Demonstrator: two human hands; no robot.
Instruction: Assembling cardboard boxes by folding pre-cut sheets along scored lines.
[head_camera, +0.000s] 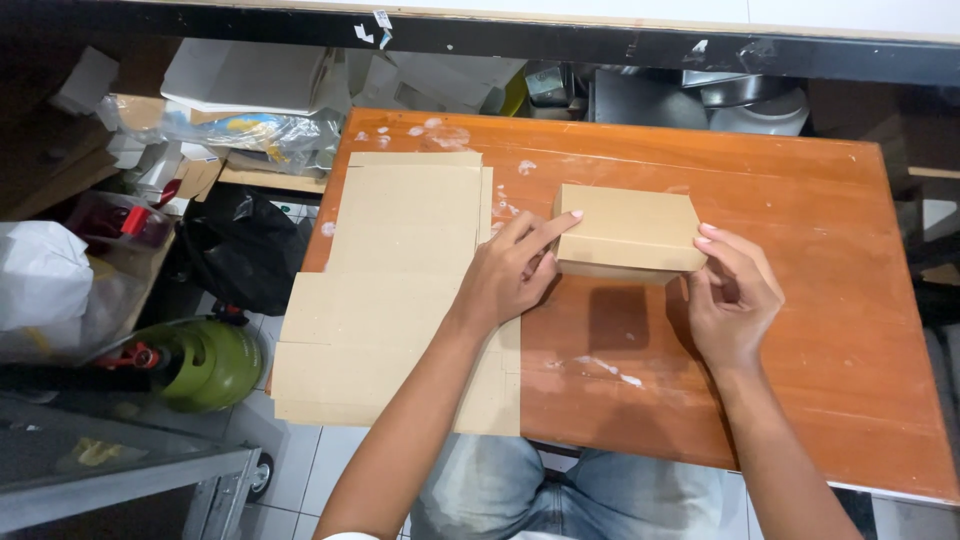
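Observation:
A small brown cardboard box (628, 228), folded into shape, is held just above the orange wooden table (800, 250). My left hand (510, 275) grips its left end, forefinger stretched along the top edge. My right hand (735, 290) holds its right end with the fingers curled round the side. To the left lies a stack of flat brown cardboard blanks (400, 290), partly overhanging the table's left edge; my left wrist is above it.
White smears mark the table top. Left of the table on the floor are a green gas cylinder (205, 362), a black bag (240, 245), white bags and cartons. Metal bowls (745, 100) sit behind the table. My knees are under the front edge.

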